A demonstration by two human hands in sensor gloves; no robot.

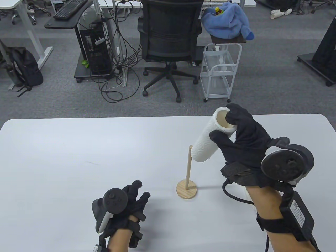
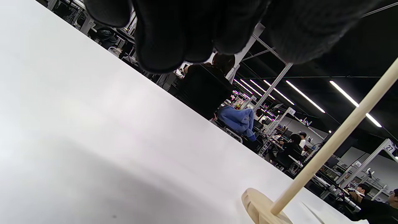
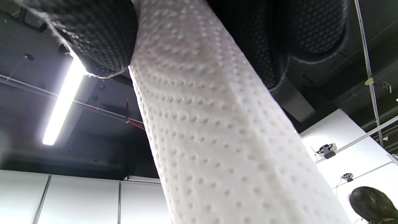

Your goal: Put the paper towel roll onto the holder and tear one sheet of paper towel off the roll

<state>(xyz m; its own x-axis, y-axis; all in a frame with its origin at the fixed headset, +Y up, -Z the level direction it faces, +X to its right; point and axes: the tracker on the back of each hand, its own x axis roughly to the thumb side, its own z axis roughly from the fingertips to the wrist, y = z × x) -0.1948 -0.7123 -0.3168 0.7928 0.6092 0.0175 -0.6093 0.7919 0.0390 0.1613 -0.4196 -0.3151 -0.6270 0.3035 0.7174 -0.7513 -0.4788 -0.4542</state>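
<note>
My right hand (image 1: 231, 131) grips a white embossed paper towel roll (image 1: 210, 139) and holds it tilted in the air, its lower end close to the top of the holder's rod. In the right wrist view the paper towel roll (image 3: 217, 130) fills the frame between my gloved fingers (image 3: 93, 37). The wooden holder (image 1: 187, 188), a round base with a thin upright rod, stands on the white table (image 1: 78, 157); the holder (image 2: 326, 149) also shows in the left wrist view. My left hand (image 1: 134, 199) rests on the table left of the holder's base, fingers relaxed, holding nothing.
Beyond the table's far edge stand a black office chair (image 1: 170, 34), a white wire cart (image 1: 220, 71) topped with a blue cloth (image 1: 228, 21), and a computer tower (image 1: 95, 50) with loose cables. A cable hangs from my right wrist.
</note>
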